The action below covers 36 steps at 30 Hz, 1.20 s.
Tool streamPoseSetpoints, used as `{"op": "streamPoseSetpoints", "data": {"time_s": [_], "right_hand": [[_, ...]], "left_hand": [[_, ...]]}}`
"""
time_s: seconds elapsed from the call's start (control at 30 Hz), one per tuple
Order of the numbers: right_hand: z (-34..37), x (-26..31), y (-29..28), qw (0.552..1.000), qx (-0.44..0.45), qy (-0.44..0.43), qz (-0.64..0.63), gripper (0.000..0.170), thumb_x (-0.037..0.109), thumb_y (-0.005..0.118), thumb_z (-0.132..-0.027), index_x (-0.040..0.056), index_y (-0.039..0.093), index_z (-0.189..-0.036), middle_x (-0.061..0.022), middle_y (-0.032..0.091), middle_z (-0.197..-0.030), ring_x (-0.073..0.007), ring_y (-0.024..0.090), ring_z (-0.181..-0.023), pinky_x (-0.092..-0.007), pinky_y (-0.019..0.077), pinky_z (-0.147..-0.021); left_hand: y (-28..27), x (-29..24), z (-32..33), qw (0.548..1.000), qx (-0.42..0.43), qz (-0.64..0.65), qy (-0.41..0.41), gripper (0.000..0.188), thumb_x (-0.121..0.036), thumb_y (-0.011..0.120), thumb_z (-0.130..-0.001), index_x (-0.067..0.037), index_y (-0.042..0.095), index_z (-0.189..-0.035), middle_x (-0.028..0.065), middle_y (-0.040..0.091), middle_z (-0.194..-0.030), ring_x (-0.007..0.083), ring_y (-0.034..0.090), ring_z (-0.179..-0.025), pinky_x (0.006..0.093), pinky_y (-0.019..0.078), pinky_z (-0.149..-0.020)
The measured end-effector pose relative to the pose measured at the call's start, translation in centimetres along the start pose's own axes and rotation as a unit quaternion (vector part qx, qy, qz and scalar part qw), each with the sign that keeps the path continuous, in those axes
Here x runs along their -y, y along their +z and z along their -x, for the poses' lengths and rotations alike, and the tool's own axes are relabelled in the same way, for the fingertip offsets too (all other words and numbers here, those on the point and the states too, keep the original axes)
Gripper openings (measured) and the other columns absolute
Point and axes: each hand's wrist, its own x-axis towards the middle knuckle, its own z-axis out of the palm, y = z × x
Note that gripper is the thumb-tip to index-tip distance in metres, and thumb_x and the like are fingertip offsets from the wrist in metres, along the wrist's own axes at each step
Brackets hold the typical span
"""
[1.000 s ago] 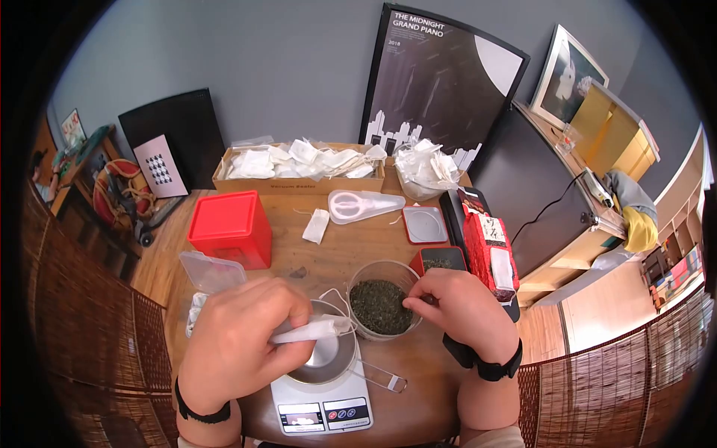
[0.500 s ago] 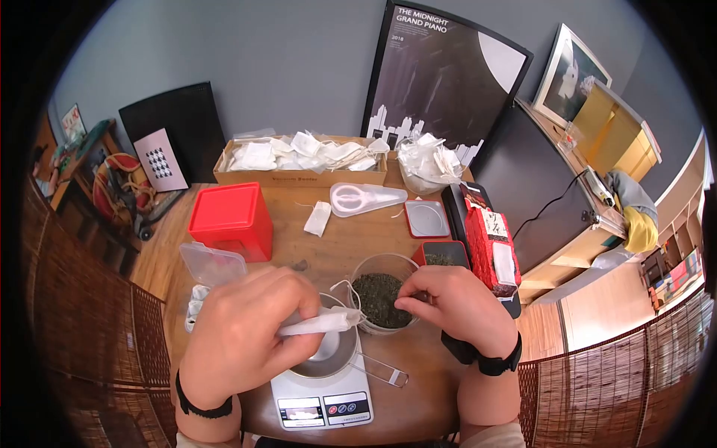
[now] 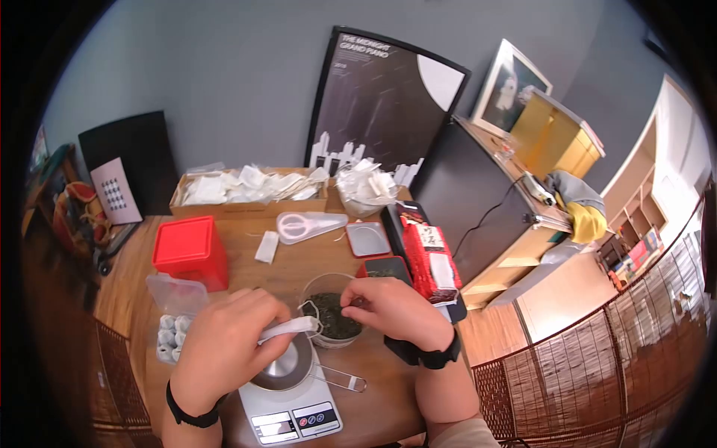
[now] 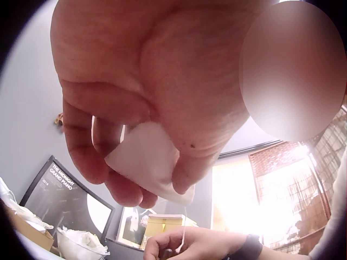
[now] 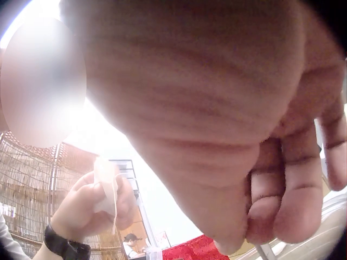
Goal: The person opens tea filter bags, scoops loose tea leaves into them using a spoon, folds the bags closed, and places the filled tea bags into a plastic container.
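My left hand (image 3: 231, 347) pinches a white drawstring tea bag (image 3: 291, 327) between thumb and fingers, above a metal pan (image 3: 287, 373) on a white kitchen scale (image 3: 287, 414). The bag's string hangs from its end. To its right, a clear tub (image 3: 323, 282) holds dark loose tea leaves (image 3: 332, 321). Over that tub, my right hand (image 3: 388, 310) has thumb and fingertips drawn together in a pinch, with a small dark bit of tea leaves showing between them in the left wrist view. The right wrist view shows the thumb (image 5: 217, 216) against curled fingers (image 5: 265, 216).
Left stand a red lidded canister (image 3: 190, 250) and an open clear box (image 3: 178, 295) with filled bags. Behind are a cardboard box (image 3: 246, 207) of white bags, scissors (image 3: 306, 226) and a flat bag (image 3: 267, 246). Right are an open red tin (image 3: 385, 267) and a red packet (image 3: 431, 261).
The head view has turned right, so everything sits further left in it. The right hand stays over the tub with fingertips together; the left still holds the tea bag, now nearer the tub.
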Motion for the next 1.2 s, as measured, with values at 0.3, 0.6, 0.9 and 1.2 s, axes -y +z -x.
{"op": "streamPoseSetpoints", "data": {"time_s": [0.3, 0.6, 0.9, 1.2], "right_hand": [[4.1, -1.0, 0.9, 0.998, -0.044, 0.029, -0.047, 0.02, 0.013, 0.072, -0.093, 0.0013, 0.07, -0.11, -0.0119, 0.073, -0.092, -0.0218, 0.071, -0.082, -0.0333, 0.0553, -0.073], [6.1, -3.2, 3.4, 0.981, -0.15, 0.016, -0.121, 0.017, 0.013, 0.071, -0.096, 0.0028, 0.07, -0.11, -0.0072, 0.069, -0.094, -0.0164, 0.067, -0.083, -0.029, 0.0526, -0.072], [6.0, -4.7, 5.1, 0.969, -0.222, -0.004, -0.109, 0.016, 0.014, 0.071, -0.095, 0.0052, 0.071, -0.108, -0.0066, 0.067, -0.092, -0.022, 0.062, -0.084, -0.0341, 0.0499, -0.074], [6.4, -5.4, 6.1, 0.955, -0.252, 0.029, -0.153, 0.012, 0.01, 0.071, -0.093, 0.0055, 0.072, -0.105, -0.0083, 0.071, -0.097, -0.0248, 0.062, -0.093, -0.0341, 0.0485, -0.084]], "left_hand": [[1.0, -0.3, -0.1, 1.0, -0.003, 0.027, -0.001, 0.017, -0.006, 0.075, -0.08, -0.001, 0.063, -0.092, 0.0128, 0.064, -0.088, 0.0346, 0.064, -0.084, 0.0398, 0.0501, -0.072], [2.1, 0.0, -0.3, 1.0, 0.001, 0.014, 0.021, 0.016, -0.008, 0.075, -0.081, -0.002, 0.064, -0.09, 0.0127, 0.064, -0.087, 0.0348, 0.063, -0.085, 0.0419, 0.0498, -0.073], [2.1, 0.6, -0.9, 0.999, 0.007, -0.027, 0.02, 0.014, -0.01, 0.076, -0.081, -0.004, 0.066, -0.088, 0.011, 0.066, -0.088, 0.0341, 0.062, -0.086, 0.0414, 0.046, -0.077], [2.0, 2.2, -1.0, 1.0, 0.001, -0.031, 0.002, 0.012, -0.011, 0.076, -0.084, -0.004, 0.069, -0.09, 0.0092, 0.069, -0.092, 0.0316, 0.063, -0.088, 0.0399, 0.0453, -0.08]]}}
